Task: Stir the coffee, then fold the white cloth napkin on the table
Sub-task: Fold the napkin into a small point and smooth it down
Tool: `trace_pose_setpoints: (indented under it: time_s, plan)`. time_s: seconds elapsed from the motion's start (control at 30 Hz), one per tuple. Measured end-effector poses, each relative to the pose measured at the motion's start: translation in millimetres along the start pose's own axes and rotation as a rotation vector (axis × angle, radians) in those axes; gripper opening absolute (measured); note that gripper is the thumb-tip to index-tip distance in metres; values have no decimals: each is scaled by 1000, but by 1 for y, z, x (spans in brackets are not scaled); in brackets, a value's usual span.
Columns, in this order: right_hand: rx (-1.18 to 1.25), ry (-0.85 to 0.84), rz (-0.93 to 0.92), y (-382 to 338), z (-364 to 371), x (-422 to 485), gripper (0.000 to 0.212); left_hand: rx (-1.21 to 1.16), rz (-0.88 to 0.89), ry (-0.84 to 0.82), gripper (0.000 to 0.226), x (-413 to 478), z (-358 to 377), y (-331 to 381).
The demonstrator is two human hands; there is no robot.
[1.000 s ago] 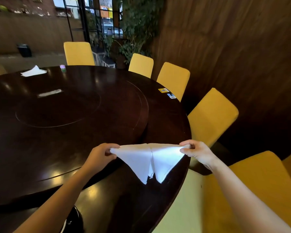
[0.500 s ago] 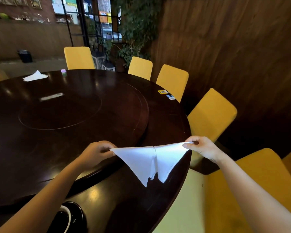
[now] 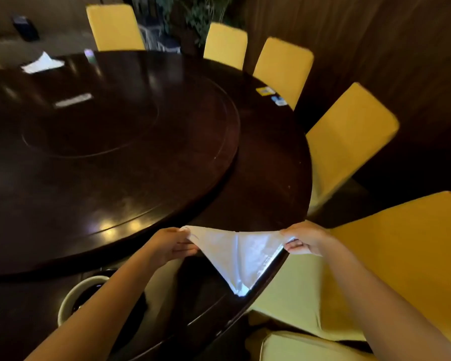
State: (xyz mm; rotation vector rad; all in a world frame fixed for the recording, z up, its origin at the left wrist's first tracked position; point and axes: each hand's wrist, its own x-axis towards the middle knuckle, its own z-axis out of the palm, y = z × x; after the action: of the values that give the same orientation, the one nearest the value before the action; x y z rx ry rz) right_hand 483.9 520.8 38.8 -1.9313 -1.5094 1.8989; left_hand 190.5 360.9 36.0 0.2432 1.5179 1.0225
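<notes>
Room: wood-panelled wall behind a large, dark, round wooden bench; the view is motion-blurred.
Seating: yellow upholstered chairs ring the bench's far and right rim, and one is pushed close at its near right.
Bench top: a raised, dark, round turntable covers most of the bench's middle.
Task thing: the white cloth napkin, folded into a triangle, is spread over the bench's near-right edge. Its long side is stretched between the hands and its tip points down to the rim. Whether it lies flat on the bench or is lifted off it cannot be told.
Left side: the left grip pinches the napkin's left corner, fingers curled around the cloth, above the bench's near edge.
Right side: the right grip pinches the napkin's right corner, just beyond the bench's right rim.
Coffee: a white-rimmed cup of dark coffee stands on the bench's near-left part, partly hidden by the left forearm.
Far side: another white folded cloth lies near the bench's far-left rim.
Far right rim: small yellow and blue cards lie on the bench.
</notes>
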Motion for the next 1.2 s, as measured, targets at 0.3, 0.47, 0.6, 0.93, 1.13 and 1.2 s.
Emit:
trace_pose_setpoints:
  time_s: [0.3,0.47,0.6,0.93,1.13,1.2]
  plan:
    - [11,372,-146,34,29,61,18,234,-17,378,30,64,20,-49]
    - [-531,585,-532,56,46,29,25,934,470,488,61,15,41,-84]
    - [-662,254,-847,89,87,-2,29,1223,741,200,47,0,58,-118]
    - [-718,339,-969,107,108,6,10,1332,1033,122,14,18,64,-124]
    - [-773,261,-1083,109,113,7,15,1219,1019,172,15,14,71,-124]
    - [-753,241,-1075,113,113,9,16,1216,1019,167,16,14,75,-126]
